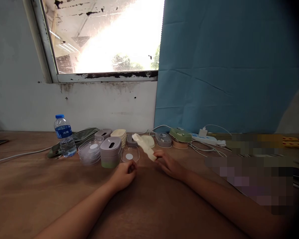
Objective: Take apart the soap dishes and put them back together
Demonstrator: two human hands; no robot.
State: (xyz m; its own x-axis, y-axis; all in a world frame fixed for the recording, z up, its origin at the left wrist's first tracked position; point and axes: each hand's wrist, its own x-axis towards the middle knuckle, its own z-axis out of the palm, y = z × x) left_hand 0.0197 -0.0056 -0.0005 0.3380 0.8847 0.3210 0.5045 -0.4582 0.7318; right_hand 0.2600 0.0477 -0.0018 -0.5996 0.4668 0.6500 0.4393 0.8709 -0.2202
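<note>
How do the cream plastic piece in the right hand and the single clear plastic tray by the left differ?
The long cream plastic piece is opaque; the single clear plastic tray with a white disc is see-through. The cream piece is held up at a tilt by the right hand; the clear tray rests on the brown table. Both look like plastic.

A clear plastic, blue-capped water bottle [66, 143] stands upright before an olive-green fabric bag [83, 135]. Behind, a scuffed white wall [102, 109] holds a metal-framed window [104, 76]; to its right hangs a creased teal-blue cloth [214, 49].
</note>
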